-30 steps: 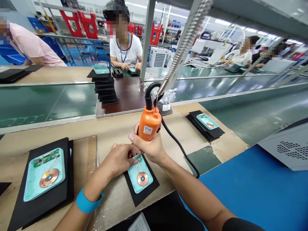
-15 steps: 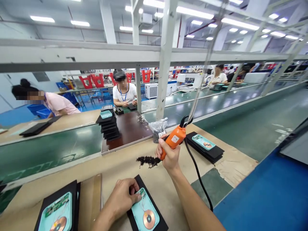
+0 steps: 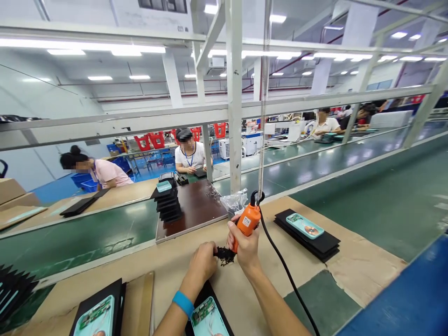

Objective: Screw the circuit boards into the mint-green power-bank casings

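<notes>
Dark clump (image 3: pixel 224 255) touching left fingers (image 3: pixel 212 254), beside orange screwdriver (image 3: pixel 248 221) in right hand (image 3: pixel 245 247)

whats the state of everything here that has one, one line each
left hand, fingers at the dark crumbly clump
right hand, closed around the orange corded tool
orange corded tool, held upright-tilted, hung on a coiled spring line
dark crumbly clump, loose, beside the tool
teal tray with copper coil, lying on black mats
clear plastic bag, crumpled

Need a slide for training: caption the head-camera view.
Right hand grips an orange corded tool, left hand beside a dark crumbly clump, at a factory bench.
</notes>
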Tool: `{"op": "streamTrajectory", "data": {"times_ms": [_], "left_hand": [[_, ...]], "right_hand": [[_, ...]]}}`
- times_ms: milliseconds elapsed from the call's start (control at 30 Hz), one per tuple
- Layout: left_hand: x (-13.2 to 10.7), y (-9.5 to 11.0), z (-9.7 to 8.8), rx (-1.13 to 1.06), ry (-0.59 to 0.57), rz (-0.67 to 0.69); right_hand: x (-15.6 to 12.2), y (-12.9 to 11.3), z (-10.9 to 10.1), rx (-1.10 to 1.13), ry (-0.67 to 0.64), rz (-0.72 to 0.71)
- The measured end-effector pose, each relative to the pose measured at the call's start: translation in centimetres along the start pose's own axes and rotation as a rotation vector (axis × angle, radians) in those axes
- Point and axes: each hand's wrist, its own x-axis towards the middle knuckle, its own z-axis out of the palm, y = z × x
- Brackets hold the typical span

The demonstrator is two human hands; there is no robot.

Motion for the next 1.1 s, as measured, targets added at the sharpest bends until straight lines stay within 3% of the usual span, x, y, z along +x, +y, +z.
{"op": "streamTrajectory", "data": {"times_ms": [433,1100], "left_hand": [[-0.8,0.5,-1.3,0.006,0.052,-0.015],[-0.8,-1.4,-0.3,-0.202,0.118,0.029]], "right_hand": [[-0.1,-0.2,0.0,0.011,0.011,0.014],[0.1,-0.2,-0.4,0.001,0.004,0.008]]}}
